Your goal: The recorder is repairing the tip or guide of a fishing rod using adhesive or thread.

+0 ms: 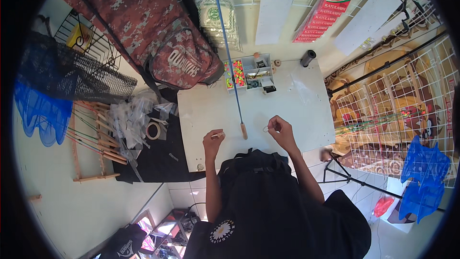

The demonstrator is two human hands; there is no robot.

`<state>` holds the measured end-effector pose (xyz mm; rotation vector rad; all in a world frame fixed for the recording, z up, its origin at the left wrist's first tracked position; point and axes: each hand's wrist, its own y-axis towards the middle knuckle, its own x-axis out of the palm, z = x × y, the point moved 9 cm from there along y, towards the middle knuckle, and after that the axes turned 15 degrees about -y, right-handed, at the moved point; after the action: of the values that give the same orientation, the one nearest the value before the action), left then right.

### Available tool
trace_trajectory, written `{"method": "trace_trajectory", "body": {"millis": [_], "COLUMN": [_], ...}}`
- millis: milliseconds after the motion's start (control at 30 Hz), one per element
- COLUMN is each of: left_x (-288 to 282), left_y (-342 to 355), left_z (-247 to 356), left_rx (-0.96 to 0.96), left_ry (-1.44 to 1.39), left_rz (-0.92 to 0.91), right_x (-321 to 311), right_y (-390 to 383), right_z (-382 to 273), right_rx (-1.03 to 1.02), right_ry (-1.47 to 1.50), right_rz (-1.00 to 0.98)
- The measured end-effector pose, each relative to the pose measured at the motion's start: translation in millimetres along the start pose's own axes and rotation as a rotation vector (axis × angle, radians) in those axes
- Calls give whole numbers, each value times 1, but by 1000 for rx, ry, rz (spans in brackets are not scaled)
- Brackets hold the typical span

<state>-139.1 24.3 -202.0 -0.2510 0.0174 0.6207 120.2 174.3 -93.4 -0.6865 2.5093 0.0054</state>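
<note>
Both my hands are over the white table [201, 110]. My left hand [212, 144] is closed in a pinch, and a small pale bit shows at its fingertips, too small to name. My right hand [281, 132] pinches a thin loop of line [265, 129], which sticks out on its left side. Between the hands lies the wooden handle [244, 131] of a slim blue rod [226, 33]. The rod runs away from me, past the tray and up in front of the wall.
A compartment tray [259, 75] with bright beads stands at the table's back, near a black cylinder [308, 57]. Left are a camouflage rod bag [177, 52], a tape roll [153, 130] and plastic bags [128, 115]. A tripod [342, 175] and wire rack [397, 110] stand right.
</note>
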Motion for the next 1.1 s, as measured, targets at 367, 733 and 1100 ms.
{"method": "trace_trajectory", "body": {"millis": [367, 733, 1100], "left_x": [40, 66, 79], "left_y": [-25, -39, -47], "left_z": [100, 155, 180], "left_rx": [-92, 67, 230], "left_ry": [-543, -589, -321], "left_rz": [-147, -273, -321], "right_x": [51, 49, 40], "right_y": [56, 5, -9], "right_z": [125, -17, -71], "right_rx": [124, -8, -38], "right_ry": [-240, 462, 529], "right_rz": [81, -173, -384]}}
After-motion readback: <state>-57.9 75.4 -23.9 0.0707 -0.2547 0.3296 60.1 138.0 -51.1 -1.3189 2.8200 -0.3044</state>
